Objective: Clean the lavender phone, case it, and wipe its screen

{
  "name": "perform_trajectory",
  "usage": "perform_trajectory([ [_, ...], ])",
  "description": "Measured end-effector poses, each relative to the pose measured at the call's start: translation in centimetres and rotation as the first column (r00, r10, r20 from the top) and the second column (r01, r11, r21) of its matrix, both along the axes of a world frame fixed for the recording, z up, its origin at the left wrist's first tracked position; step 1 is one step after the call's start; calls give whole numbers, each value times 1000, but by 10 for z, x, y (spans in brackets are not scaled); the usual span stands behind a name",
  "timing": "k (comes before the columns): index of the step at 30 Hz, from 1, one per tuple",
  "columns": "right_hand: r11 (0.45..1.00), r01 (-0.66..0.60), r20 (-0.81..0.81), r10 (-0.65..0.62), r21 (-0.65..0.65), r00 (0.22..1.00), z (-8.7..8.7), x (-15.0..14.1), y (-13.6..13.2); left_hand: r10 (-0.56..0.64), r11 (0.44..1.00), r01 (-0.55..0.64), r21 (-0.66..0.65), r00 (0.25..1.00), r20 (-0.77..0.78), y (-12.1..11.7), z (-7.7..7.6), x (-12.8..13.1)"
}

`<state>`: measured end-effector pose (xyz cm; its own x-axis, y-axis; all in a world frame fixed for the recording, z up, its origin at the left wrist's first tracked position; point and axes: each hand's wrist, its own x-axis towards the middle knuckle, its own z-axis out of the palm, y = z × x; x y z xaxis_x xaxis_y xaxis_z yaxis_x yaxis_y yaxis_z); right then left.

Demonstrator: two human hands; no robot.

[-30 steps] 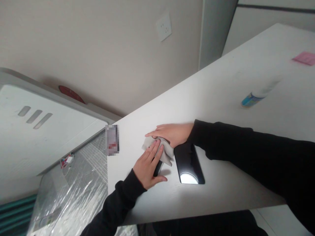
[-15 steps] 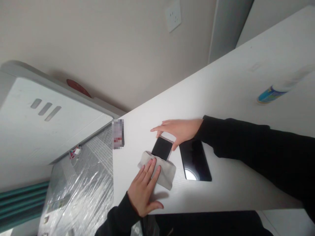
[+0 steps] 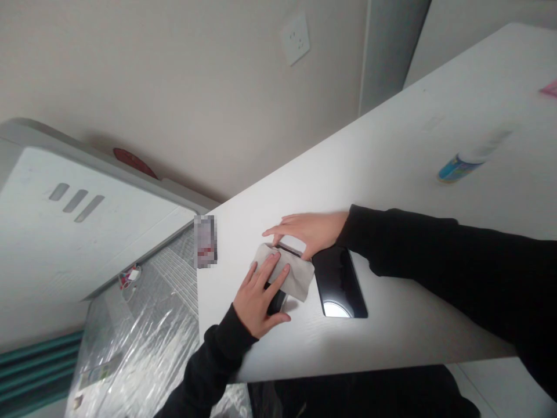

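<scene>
A small black phone [image 3: 277, 303] lies flat on the white tabletop [image 3: 391, 325], toward the left end. A soft gray cloth [image 3: 296, 277] is over its middle, so only the near end and a thin strip at the far end show. The left hand [image 3: 256, 300] is on top of the cloth. Its grip is wide, with the fingers spread out flat and the thumb sticking out to the right. The right hand [image 3: 315, 229] is at the far end of the phone. Its grip holds the phone, with the thumb on one side and a finger on the other. Both arms have black sleeves [image 3: 409, 244].

Just to the right of the phone is a bigger black tablet [image 3: 342, 284]. The right wrist hides its far end, and a bright light shines on its near end. On the left edge of the tabletop is a small thing [image 3: 206, 241] too blurry to name. Far to the right is a blue and white bottle [image 3: 459, 168]. Past it is a bit of something pink [image 3: 550, 89]. Behind the tabletop is a wall [image 3: 195, 75] with a white socket [image 3: 296, 39].
</scene>
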<state>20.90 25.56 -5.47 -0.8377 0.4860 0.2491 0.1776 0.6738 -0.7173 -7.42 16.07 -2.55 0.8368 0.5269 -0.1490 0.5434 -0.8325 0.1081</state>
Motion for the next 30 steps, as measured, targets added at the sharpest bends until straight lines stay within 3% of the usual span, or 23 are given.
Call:
perform_trajectory([
  [4,998,-16,-13,15,-62,1000,-2,0,0,53,998,-52,19,998,-46,-36,11,-26],
  [7,998,-8,-11,7,-70,1000,-3,0,0,26,998,-23,56,997,-66,-43,14,-30],
  [15,999,28,11,-28,24,1000,1,0,0,-40,993,45,107,998,-46,13,8,19],
  [19,998,53,20,-54,38,998,3,0,-2,-36,994,41,103,998,-52,25,7,30],
  [23,1000,25,2,-25,12,1000,1,1,-2,-1,998,2,61,1000,-19,8,9,12],
  [30,998,-13,-23,12,-57,1000,-3,1,1,44,997,-39,71,996,-71,-51,20,-35],
])
